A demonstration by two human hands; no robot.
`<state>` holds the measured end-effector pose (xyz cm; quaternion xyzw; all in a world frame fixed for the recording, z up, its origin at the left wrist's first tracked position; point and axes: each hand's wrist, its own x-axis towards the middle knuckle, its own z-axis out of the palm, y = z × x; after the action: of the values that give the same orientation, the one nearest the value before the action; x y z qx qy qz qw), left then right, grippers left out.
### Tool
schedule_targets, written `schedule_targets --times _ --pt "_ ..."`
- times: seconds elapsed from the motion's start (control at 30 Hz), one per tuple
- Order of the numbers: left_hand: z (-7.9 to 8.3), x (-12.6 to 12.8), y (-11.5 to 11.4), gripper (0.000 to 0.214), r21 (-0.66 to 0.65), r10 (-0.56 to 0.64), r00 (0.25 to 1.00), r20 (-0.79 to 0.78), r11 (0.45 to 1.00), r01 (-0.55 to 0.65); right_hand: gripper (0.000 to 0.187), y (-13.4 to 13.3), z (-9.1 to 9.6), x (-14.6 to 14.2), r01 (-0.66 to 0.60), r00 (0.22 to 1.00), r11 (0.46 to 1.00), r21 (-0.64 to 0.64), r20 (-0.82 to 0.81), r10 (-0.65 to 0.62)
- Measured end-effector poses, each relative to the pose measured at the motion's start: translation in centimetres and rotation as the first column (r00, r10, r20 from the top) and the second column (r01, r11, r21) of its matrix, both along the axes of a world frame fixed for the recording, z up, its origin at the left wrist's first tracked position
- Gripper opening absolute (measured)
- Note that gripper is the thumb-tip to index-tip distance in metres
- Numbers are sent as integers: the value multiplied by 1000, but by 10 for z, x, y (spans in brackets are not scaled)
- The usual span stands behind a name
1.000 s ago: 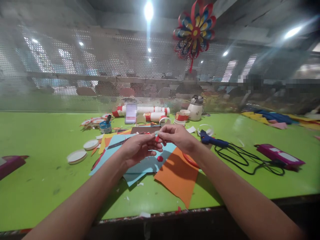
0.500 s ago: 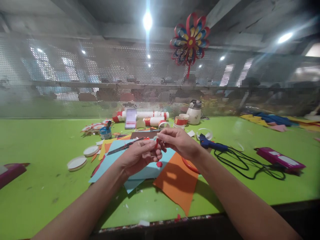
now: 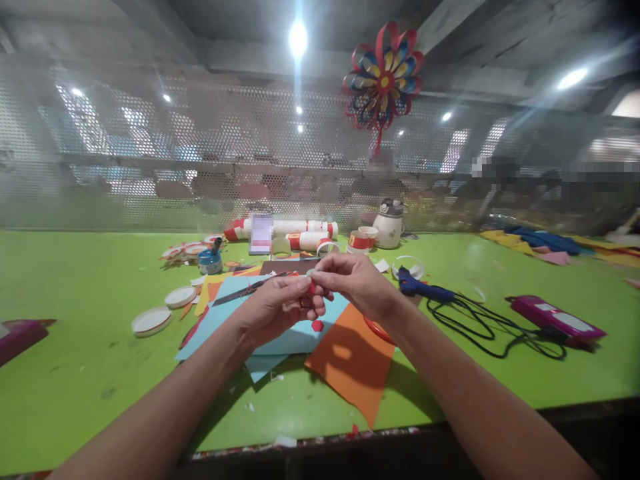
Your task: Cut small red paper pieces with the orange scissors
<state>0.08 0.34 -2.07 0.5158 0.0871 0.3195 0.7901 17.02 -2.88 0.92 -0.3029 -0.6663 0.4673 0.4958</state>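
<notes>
My left hand (image 3: 280,303) and my right hand (image 3: 353,279) meet over the sheets of coloured paper, thumbs and fingertips pinched together. Between them is a small red piece (image 3: 313,287), mostly covered by the fingers; it looks like paper. A pale bit shows at the right fingertips, too small to name. Below the hands, a small red scrap (image 3: 317,326) lies on the light blue paper (image 3: 295,341). An orange sheet (image 3: 350,367) lies nearer to me. Left of the hands rests a long dark blade (image 3: 240,294). A red curved handle (image 3: 379,329) is partly hidden by my right wrist.
A blue glue gun (image 3: 425,287) with a looped black cord lies right, near a magenta box (image 3: 557,320). White round lids (image 3: 151,322) and a blue jar (image 3: 210,261) stand left. Behind are a phone (image 3: 261,235), white-red tubes (image 3: 307,240) and a bottle (image 3: 389,225).
The fingertips of both hands have drawn closer together, and less of the red piece shows between them. The view has shifted slightly; the things on the table lie as before.
</notes>
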Motion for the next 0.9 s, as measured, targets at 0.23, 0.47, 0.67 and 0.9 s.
schedule_targets --times 0.23,0.47,0.67,0.9 --pt "0 -3 7 33 -6 12 991 -136 1000 -13 11 7 -4 5 16 998 1000 -25 68 -14" --pt "-9 -4 17 25 32 84 971 -226 996 -79 12 18 -15 5 92 978 995 24 188 -95" --pt "-10 -4 18 26 100 176 949 -262 983 -155 14 28 -31 6 147 953 986 81 257 -163" --pt "-8 -1 17 27 204 297 904 -308 948 -243 17 34 -40 7 189 943 981 38 272 -192"
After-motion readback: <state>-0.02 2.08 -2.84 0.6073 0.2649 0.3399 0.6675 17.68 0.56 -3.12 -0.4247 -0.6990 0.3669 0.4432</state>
